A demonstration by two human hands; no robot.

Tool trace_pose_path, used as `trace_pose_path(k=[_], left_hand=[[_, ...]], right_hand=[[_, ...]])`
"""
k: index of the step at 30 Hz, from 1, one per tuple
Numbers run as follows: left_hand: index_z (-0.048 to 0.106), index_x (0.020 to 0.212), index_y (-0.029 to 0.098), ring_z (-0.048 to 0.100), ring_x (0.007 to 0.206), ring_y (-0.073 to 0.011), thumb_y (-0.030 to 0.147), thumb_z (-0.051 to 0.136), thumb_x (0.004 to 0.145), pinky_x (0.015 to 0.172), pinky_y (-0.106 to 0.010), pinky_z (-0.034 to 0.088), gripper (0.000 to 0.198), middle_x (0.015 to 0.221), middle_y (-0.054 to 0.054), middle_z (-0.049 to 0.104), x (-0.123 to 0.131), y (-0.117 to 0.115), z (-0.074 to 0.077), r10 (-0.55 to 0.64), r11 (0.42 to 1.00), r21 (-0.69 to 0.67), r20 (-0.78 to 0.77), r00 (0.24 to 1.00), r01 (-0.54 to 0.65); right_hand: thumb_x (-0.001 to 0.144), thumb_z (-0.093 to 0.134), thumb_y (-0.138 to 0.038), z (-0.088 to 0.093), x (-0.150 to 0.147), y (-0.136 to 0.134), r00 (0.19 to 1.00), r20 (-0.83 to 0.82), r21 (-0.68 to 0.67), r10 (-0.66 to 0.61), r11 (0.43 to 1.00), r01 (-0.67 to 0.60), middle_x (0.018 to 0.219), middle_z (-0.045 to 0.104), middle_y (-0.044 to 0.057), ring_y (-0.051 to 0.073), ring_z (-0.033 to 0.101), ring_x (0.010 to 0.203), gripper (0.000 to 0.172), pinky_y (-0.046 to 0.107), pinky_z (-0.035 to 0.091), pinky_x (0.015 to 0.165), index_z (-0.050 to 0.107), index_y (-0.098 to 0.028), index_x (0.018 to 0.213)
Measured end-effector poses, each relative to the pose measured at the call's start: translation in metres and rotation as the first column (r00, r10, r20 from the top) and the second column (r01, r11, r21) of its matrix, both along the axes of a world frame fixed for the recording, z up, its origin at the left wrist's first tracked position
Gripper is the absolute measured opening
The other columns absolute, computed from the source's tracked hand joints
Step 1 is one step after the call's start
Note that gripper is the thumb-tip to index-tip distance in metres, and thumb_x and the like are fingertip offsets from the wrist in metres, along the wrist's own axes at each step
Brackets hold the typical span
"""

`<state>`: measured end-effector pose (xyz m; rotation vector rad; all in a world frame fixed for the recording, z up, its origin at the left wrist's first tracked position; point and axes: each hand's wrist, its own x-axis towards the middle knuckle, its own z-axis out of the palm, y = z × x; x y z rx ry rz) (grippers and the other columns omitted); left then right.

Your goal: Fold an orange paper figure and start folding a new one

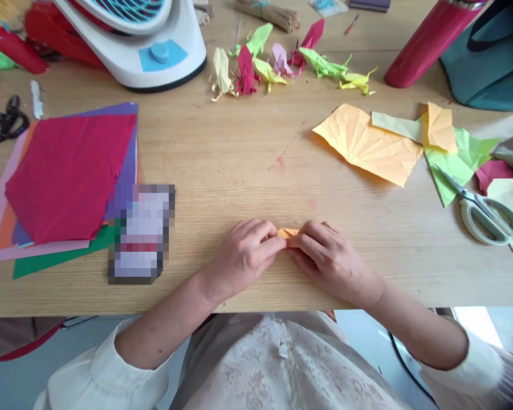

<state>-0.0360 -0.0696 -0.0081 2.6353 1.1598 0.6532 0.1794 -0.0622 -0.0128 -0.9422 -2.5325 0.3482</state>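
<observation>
A small folded piece of orange paper lies between my two hands near the front of the table. The fingers of my left hand are closed and pinch its left end. My right hand is closed on its right end, with thumb and forefinger meeting the left fingertips. Only a narrow strip of the paper shows; the fingers cover the remainder.
Coloured paper sheets and a blurred phone lie to the left. Folded paper figures stand behind, beside a white fan. Creased orange paper, scissors and a red bottle are on the right.
</observation>
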Motion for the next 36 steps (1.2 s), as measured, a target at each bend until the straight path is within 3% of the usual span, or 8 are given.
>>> trace_pose_path(k=[13, 24, 36], left_hand=[[0.064, 0.091, 0.016, 0.056, 0.080, -0.0154, 0.014, 0.053, 0.098, 0.073, -0.029, 0.046, 0.013, 0.084, -0.004, 0.060, -0.001, 0.000, -0.005, 0.034, 0.999, -0.033, 0.057, 0.998, -0.032], [0.060, 0.092, 0.017, 0.054, 0.079, -0.0151, 0.013, 0.052, 0.098, 0.072, -0.030, 0.047, 0.011, 0.084, -0.003, 0.059, -0.003, -0.002, -0.002, 0.048, 0.999, -0.019, 0.045, 0.998, -0.047], [0.061, 0.095, 0.017, 0.058, 0.083, -0.0148, 0.010, 0.053, 0.097, 0.074, -0.030, 0.050, 0.010, 0.090, -0.003, 0.062, -0.018, -0.006, 0.002, 0.110, 0.992, -0.070, 0.057, 0.992, -0.106]], right_hand=[[0.099, 0.053, -0.017, 0.006, 0.003, 0.002, 0.991, -0.122, -0.147, -0.054, 0.989, 0.036, 0.089, 0.058, 0.007, 0.017, 0.056, 0.076, 0.011, 0.031, 0.045, 0.069, 0.063, -0.017, 0.096], [0.102, 0.047, -0.020, 0.006, 0.000, 0.002, 0.999, -0.036, -0.092, -0.032, 0.995, 0.028, 0.083, 0.056, 0.006, 0.018, 0.052, 0.074, 0.021, 0.033, 0.042, 0.069, 0.061, -0.018, 0.087], [0.101, 0.046, -0.017, 0.004, 0.000, 0.000, 0.999, -0.015, -0.065, -0.038, 0.997, 0.037, 0.083, 0.055, 0.007, 0.019, 0.051, 0.073, 0.018, 0.034, 0.043, 0.070, 0.061, -0.017, 0.090]])
